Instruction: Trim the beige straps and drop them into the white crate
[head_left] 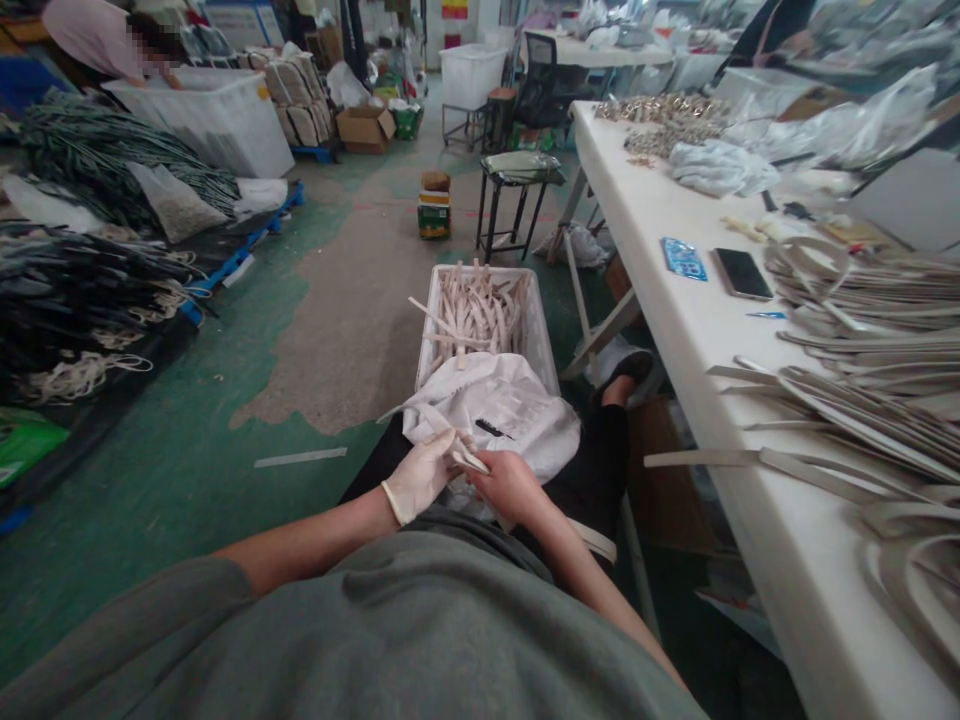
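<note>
Far left, dark straps point(75, 310) heap on a low pallet point(281, 212), and someone in pink point(97, 35) bends over a big white tub point(225, 120). The green floor point(300, 520) is worn to grey. Mid-room, the gloved left hand point(421, 477) and bare right hand point(511, 487) pinch a pale strip point(469, 460) between them, above a white sack point(517, 400), this side of a crate point(549, 355) of beige strips point(480, 310). Right, a long white table point(675, 340) carries a phone point(741, 273) and fanned straps point(862, 400).

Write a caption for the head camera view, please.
Gloved left hand and bare right hand hold a pale strip by a white sack, near a crate of straps.
</note>
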